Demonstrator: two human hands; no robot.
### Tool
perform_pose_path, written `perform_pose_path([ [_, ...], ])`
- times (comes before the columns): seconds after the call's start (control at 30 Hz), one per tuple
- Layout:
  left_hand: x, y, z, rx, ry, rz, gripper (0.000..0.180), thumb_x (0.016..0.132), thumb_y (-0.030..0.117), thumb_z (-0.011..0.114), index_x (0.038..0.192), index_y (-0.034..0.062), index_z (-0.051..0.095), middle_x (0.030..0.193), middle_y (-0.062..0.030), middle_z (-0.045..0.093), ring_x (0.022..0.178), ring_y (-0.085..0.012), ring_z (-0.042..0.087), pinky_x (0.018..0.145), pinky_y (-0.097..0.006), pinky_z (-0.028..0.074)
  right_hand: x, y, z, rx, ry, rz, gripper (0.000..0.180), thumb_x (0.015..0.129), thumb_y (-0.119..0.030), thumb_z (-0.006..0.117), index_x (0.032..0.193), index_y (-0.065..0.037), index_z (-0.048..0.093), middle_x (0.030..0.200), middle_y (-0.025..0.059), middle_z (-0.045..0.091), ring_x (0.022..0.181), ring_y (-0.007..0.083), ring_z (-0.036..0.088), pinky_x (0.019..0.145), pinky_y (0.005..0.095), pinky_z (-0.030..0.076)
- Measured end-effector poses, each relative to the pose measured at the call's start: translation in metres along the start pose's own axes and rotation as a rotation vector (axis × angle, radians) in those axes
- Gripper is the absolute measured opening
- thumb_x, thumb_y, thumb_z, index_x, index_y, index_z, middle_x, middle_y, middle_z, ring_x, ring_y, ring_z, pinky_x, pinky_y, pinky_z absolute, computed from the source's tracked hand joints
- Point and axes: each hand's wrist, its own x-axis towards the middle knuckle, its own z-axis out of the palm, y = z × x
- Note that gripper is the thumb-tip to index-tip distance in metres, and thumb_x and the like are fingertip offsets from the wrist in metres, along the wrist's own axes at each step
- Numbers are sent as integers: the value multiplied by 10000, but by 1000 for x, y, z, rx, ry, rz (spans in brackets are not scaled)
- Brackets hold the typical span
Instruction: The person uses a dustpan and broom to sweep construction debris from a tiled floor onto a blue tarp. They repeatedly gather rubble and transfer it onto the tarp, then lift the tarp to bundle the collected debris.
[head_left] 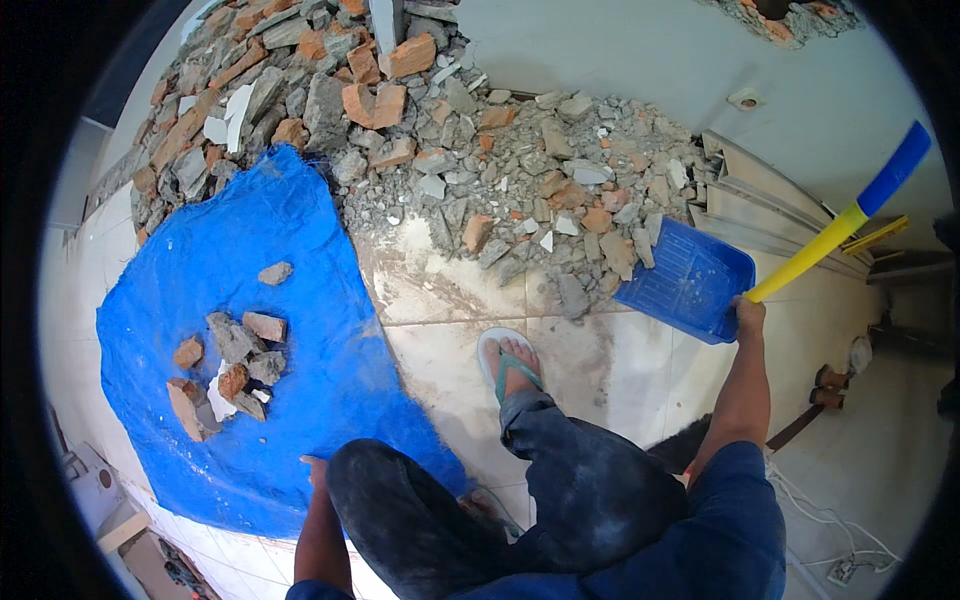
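My right hand (748, 316) is closed around the lower end of the yellow and blue handle (820, 255), right by the blue dustpan (695, 280). The pan's open front edge touches the rubble heap (560, 190), and a chunk or two lie at its lip. My left hand (316, 470) is low beside my bent left knee, over the blue tarp (330, 370); the knee hides most of its fingers. Broken bricks and concrete chunks (235, 340) are gathered on the tarp, with one grey lump (275, 273) lying apart.
A taller pile of bricks and mortar (300, 80) rises at the far left. Pale frame strips (780, 210) lean along the wall at right. My sandalled foot (512, 362) stands on the dusty tiles. White cables (830, 515) lie at lower right.
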Motion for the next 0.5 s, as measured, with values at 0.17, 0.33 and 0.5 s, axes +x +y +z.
perform_pose_path([
  [0.17,-19,6,12,277,72,-13,943,964,712,205,1559,-15,122,1504,-195,461,1440,-398,328,1224,-513,130,-32,-35,6,4,-181,-144,141,732,-37,670,865,-41,623,805,14,586,728,139,557,696,300,452],
  [0.33,-28,9,15,310,92,-33,920,994,644,291,1561,-35,37,1465,-196,507,1413,-390,389,1225,-534,95,-54,-47,12,1,-215,-312,137,726,-29,670,849,-58,618,825,7,585,743,143,553,694,307,444],
  [0.5,-2,4,13,378,134,39,1034,977,567,469,1518,-104,-102,1353,-195,604,1333,-394,498,1198,-609,120,-55,-1,-18,74,-126,-166,141,739,-21,655,861,-71,605,817,-2,571,751,148,553,685,305,446],
])
